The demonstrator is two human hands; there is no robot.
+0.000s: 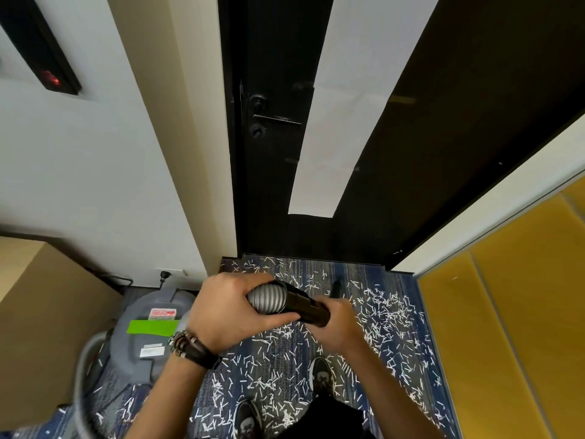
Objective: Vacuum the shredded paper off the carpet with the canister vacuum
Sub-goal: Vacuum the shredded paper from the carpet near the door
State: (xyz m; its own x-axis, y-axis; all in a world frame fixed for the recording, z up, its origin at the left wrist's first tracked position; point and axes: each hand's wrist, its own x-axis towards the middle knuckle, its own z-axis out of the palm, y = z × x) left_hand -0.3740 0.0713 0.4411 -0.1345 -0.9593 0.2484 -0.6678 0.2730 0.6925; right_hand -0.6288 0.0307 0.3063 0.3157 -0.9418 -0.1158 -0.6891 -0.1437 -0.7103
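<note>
Left hand (pixel 228 308): nearest to us, with wristbands (pixel 190 345) on it. The fingers are wrapped round the ribbed grey hose (pixel 267 299) at its end, which we judge steadies the joint.
Right hand (pixel 338 324): clenched round the black tube (pixel 305 307), just right of the left hand. Hands set this close suggest fitting or twisting the two parts, not sweeping.
Canister vacuum (pixel 152 334): on the floor at near left, beside a cardboard box (pixel 41 312). A plug (pixel 164 275) sits in the wall just beyond it, so we judge it is parked within cord reach.
Shredded paper (pixel 386 315): strewn over the blue carpet (pixel 357 270) from the shoes (pixel 321 373) to the black door (pixel 272 185), thickest at right.
Progress: we find no cleared strip, so suction appears not yet begun.
Unresolved: a small dark object lies on the carpet beyond the hands, and we cannot identify it.
</note>
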